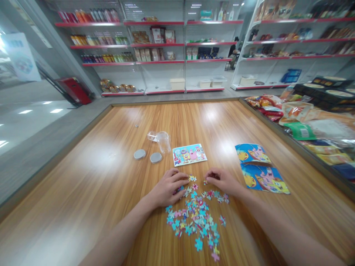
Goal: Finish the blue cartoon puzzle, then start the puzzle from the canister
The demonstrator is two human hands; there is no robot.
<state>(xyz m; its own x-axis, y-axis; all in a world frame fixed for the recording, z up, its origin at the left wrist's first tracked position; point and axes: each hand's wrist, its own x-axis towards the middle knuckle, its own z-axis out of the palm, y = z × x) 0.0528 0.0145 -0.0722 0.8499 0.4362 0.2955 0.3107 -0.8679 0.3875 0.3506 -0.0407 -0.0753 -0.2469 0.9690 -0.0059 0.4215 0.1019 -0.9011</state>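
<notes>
Scattered pile of small, colourful cardboard jigsaw pieces (195,216) near the near edge of the wooden desk (91,173). Left hand (168,186) curled, fingertips on pieces at the pile's far side. Right hand (223,181) curled beside it, pinching a piece.

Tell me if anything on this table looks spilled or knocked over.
Loose puzzle pieces lie scattered in a heap by both hands. One clear cup lies on its side behind the upright one, and two lids sit off beside them.
</notes>
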